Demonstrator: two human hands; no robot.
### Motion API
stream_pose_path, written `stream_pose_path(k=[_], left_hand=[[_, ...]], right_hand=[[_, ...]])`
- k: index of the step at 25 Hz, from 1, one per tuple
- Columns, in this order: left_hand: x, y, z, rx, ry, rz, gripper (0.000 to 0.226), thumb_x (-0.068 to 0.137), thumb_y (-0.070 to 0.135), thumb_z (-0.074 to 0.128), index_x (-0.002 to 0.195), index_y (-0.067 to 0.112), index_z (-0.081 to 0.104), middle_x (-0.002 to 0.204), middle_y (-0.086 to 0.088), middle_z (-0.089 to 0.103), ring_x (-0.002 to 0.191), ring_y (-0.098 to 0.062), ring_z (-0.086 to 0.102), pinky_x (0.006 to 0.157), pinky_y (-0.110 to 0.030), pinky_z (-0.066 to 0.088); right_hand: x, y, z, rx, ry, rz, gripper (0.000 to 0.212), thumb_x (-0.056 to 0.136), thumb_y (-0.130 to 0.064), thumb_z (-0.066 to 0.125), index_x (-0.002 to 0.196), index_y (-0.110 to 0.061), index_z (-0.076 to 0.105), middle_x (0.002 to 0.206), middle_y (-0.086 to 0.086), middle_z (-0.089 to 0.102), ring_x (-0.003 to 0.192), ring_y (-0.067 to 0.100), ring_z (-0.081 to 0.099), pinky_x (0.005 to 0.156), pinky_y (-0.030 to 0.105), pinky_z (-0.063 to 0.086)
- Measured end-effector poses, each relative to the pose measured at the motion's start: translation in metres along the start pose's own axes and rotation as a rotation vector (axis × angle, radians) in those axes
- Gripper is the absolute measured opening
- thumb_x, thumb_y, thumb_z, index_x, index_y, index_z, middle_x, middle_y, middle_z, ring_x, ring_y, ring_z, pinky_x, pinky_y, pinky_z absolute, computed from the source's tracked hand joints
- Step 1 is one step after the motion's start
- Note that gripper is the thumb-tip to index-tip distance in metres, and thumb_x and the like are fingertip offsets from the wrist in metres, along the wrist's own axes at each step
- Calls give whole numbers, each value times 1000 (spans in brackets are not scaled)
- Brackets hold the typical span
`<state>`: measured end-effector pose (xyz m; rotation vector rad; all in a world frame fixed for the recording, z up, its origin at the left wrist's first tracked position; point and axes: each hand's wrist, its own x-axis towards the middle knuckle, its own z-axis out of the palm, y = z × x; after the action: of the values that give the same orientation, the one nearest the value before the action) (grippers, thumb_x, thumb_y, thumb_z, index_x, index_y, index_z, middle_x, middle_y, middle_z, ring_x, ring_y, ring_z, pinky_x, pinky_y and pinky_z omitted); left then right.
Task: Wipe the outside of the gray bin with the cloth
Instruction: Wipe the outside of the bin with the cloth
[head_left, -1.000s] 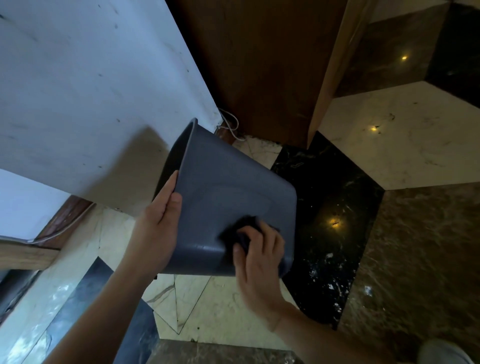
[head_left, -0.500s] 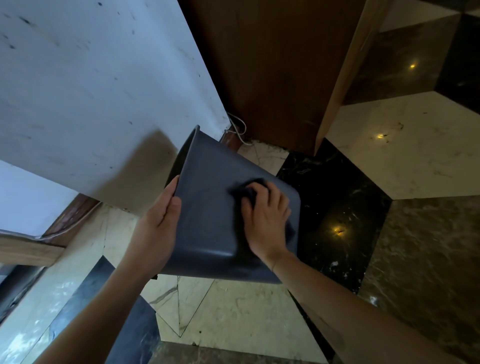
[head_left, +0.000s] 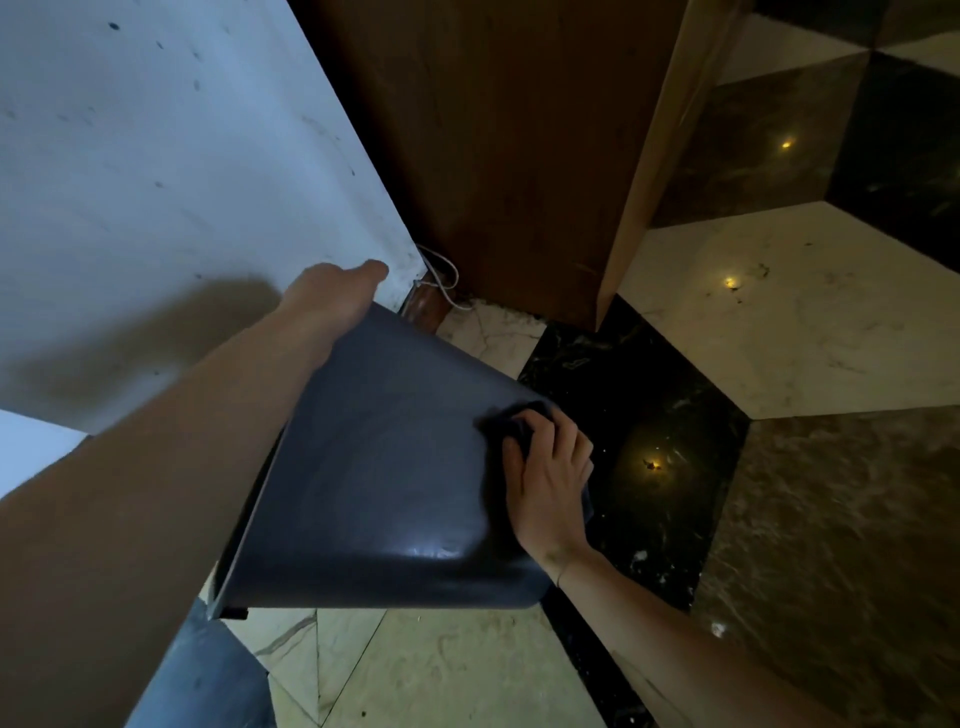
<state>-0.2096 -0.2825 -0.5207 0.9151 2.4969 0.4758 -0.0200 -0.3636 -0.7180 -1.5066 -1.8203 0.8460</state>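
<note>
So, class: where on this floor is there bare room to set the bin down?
Free: the pale tile under the bin, and the black tile beside the right hand. Crowded: the corner where wall, wooden panel and cable meet.

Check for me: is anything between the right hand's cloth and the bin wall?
Nothing visible. The right hand presses the dark cloth directly against the gray bin, near its right edge; the left hand steadies the far end.

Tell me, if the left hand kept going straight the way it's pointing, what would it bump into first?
Probably the white wall. The left hand points up past the gray bin toward the wall's lower edge, though depth is hard to judge.
</note>
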Motion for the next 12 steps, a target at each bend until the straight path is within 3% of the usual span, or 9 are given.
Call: stream_pose_path(k=[2,5,8,10,12], left_hand=[[10,6,11,179,88,-16,49,93,40,44,118,0,57,122,-19,58,105,-37,56,89,-42,48],[4,12,20,299,155,45,44,97,34,39,116,-1,57,123,-23,58,107,-40,56,82,-41,45],[-11,18,21,298,150,149,42,99,37,37,95,1,58,107,-22,60,92,-39,57,71,-38,42],[-23,15,13,280,157,244,42,99,39,36,79,5,49,92,-17,57,80,-34,52,65,-36,38],[-38,8,1,205,155,356,43,99,42,37,75,7,45,79,-11,52,72,-30,49,61,-35,34]], right_hand=[[-3,2,-1,39,9,34,28,99,-37,40,125,-27,42,136,6,43,120,28,38,97,38,32],[-2,8,-7,154,67,226,29,100,-30,43,126,-17,47,133,10,44,116,32,41,96,39,32],[2,12,-20,331,91,408,30,101,-29,43,129,-17,44,133,10,42,118,32,39,96,41,31],[7,14,-31,398,137,448,31,102,-27,43,130,-14,44,133,14,43,118,35,39,96,41,30],[14,17,-42,445,204,447,30,102,-23,43,129,-10,45,132,18,44,118,36,41,95,37,29]])
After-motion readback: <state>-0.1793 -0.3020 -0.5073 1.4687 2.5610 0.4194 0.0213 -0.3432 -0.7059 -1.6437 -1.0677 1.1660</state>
